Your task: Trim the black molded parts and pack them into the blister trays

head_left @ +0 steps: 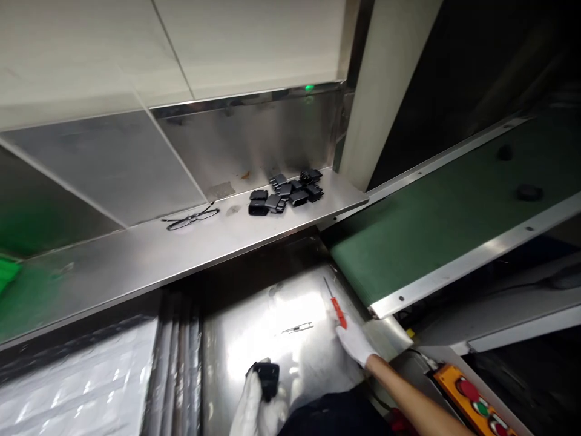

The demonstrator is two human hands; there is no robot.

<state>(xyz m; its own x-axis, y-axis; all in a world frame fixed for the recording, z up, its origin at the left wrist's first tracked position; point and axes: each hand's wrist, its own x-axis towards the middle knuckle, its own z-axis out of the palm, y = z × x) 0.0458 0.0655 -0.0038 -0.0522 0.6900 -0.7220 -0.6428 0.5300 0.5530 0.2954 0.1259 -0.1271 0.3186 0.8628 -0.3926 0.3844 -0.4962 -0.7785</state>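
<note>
My left hand (pixel 258 404), in a white glove, is closed around a small black plastic part (pixel 265 376) low over the shiny steel tray (pixel 254 327). My right hand (pixel 355 343), also gloved, reaches out to the tray's right side and grips a small red-handled tool (pixel 336 309) whose thin metal tip points up and away. A pair of metal tweezers (pixel 297 329) lies on the tray between the two hands.
Several black plastic parts (pixel 287 194) are heaped on the steel shelf (pixel 136 254), beside a pair of glasses (pixel 192 218). A green conveyor belt (pixel 454 212) runs up to the right, carrying two dark parts (pixel 529 192). An orange button box (pixel 476 402) sits at lower right.
</note>
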